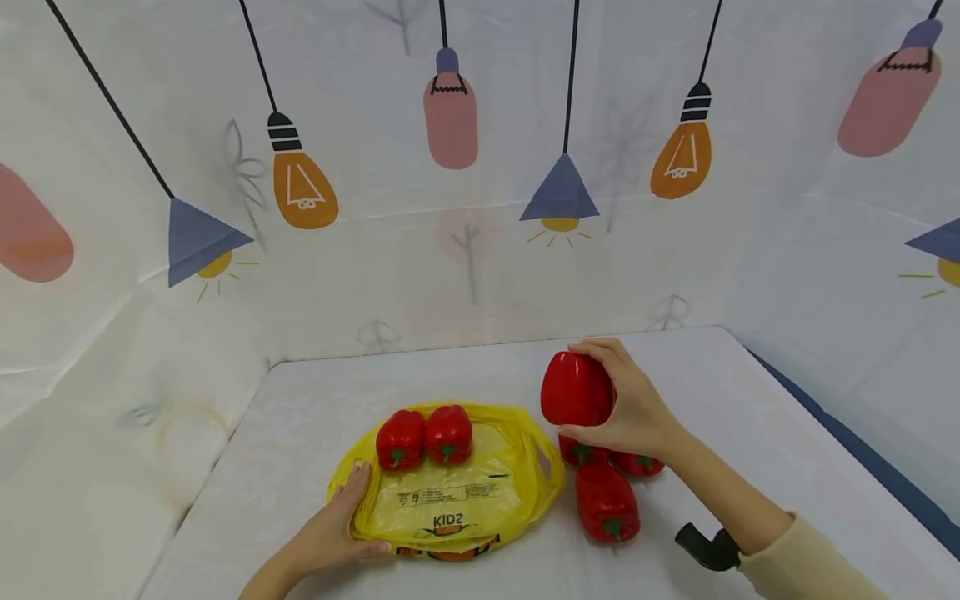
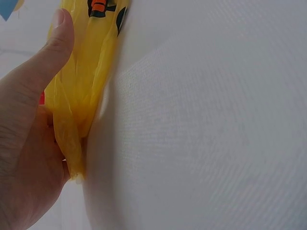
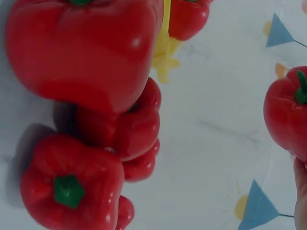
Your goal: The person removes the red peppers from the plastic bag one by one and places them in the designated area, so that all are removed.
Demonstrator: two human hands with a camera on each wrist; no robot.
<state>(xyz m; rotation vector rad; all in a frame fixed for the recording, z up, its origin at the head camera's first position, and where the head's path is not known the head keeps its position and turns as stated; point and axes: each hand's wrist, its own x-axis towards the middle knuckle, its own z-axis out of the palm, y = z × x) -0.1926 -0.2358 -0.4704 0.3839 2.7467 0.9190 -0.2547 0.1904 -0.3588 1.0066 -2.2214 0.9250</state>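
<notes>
In the head view, a yellow plastic bag [image 1: 450, 508] lies on the table with two glossy red bell peppers [image 1: 401, 440] on it, side by side at its far left part. My left hand [image 1: 333, 529] holds the bag's left edge, thumb along the near side; the left wrist view shows the thumb against the yellow plastic [image 2: 88, 72]. My right hand [image 1: 630, 400] grips another red bell pepper [image 1: 573, 390], raised above several more red bell peppers [image 1: 606, 504] right of the bag. In the right wrist view, the held pepper [image 3: 285, 112] is partly cut off at the right edge.
A white table [image 1: 322, 400] carries everything, with a printed lamp-pattern sheet [image 1: 480, 275] hanging behind and at the sides. A black curved piece [image 1: 708, 547] sits at my right wrist by the cream sleeve [image 1: 810, 562].
</notes>
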